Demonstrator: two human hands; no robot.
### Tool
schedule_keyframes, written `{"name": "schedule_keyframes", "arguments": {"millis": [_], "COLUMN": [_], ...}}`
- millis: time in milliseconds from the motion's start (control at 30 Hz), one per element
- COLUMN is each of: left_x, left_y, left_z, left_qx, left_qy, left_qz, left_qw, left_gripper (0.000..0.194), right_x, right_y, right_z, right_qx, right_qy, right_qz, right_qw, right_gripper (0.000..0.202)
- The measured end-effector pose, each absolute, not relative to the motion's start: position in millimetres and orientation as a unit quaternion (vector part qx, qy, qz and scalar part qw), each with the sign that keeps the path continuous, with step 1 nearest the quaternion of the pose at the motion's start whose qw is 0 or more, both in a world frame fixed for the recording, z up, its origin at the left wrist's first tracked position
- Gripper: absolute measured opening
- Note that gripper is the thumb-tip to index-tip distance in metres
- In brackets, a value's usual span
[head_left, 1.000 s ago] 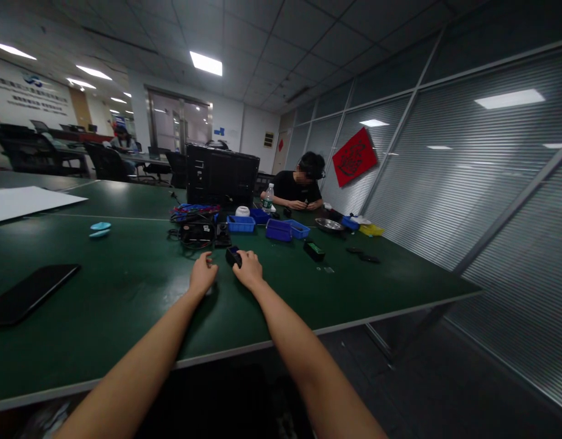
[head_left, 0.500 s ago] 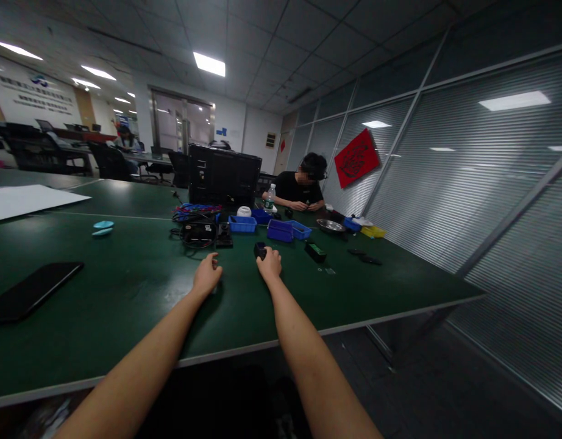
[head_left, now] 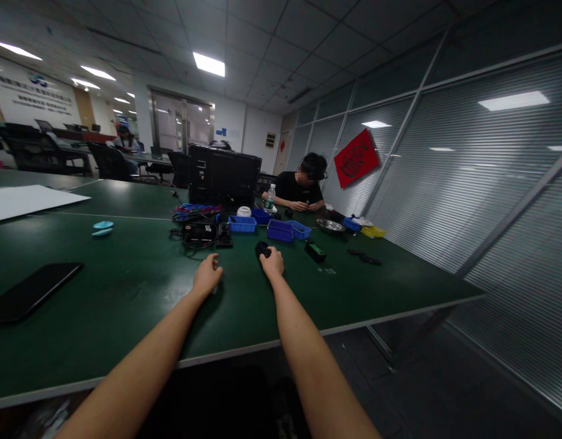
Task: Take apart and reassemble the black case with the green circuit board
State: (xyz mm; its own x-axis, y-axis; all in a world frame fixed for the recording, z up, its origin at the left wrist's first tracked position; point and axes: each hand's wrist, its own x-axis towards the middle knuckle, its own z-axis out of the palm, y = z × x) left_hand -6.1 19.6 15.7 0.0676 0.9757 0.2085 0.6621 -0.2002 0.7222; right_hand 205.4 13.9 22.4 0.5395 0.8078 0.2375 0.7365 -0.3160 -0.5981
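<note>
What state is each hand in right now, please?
Left hand: open, loosely curled, nothing visible in it.
Right hand: closed on a small black box-like object.

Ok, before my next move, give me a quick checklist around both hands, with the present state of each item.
1. Right hand at the small dark object: ok, its fingers are on the near right side.
2. Small dark object resting on the green table: cannot tell, its underside is hidden.
3. Left hand unoccupied: ok, fingers loosely curled, nothing visible between them.
4. Black-and-green box apart from the right hand: ok, it lies to the right with a gap.
5. Co-worker's hands apart from yours: ok, they are across the table.
</note>
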Motion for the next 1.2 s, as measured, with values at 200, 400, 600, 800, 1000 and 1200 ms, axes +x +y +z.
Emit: {"name": "schedule_keyframes", "arguments": {"millis": [200, 400, 600, 800, 1000, 1200], "left_x": [-6.1, -5.6, -6.4, -6.2, -6.0, -6.5], "left_y": [20.6, 19.1, 18.5, 18.9, 16.5, 16.6], "left_z": [14.1, 15.4, 16.0, 16.1, 18.9, 19.0], "left_qx": [0.695, 0.7, 0.701, 0.7, 0.698, 0.699], "left_qy": [0.59, 0.589, 0.591, 0.592, 0.593, 0.592], "left_qz": [0.342, 0.338, 0.333, 0.331, 0.331, 0.33], "left_qw": [0.229, 0.223, 0.221, 0.222, 0.225, 0.229], "left_gripper": [0.047, 0.047, 0.047, 0.047, 0.047, 0.047], "right_x": [204.9, 198.5, 200.9, 211.1, 215.0, 207.8], "right_y": [13.0, 9.8, 9.5, 7.7, -3.4, 6.4], "right_z": [23.3, 18.9, 20.7, 25.6, 42.1, 40.9], "right_qx": [-0.812, -0.8, -0.805, -0.832, -0.787, -0.66], "right_qy": [-0.477, -0.516, -0.515, -0.46, -0.424, -0.432], "right_qz": [0.056, -0.002, 0.007, 0.014, -0.062, 0.091], "right_qw": [0.332, 0.305, 0.294, 0.31, 0.445, 0.608], "right_gripper": [0.042, 0.044, 0.045, 0.044, 0.042, 0.04]}}
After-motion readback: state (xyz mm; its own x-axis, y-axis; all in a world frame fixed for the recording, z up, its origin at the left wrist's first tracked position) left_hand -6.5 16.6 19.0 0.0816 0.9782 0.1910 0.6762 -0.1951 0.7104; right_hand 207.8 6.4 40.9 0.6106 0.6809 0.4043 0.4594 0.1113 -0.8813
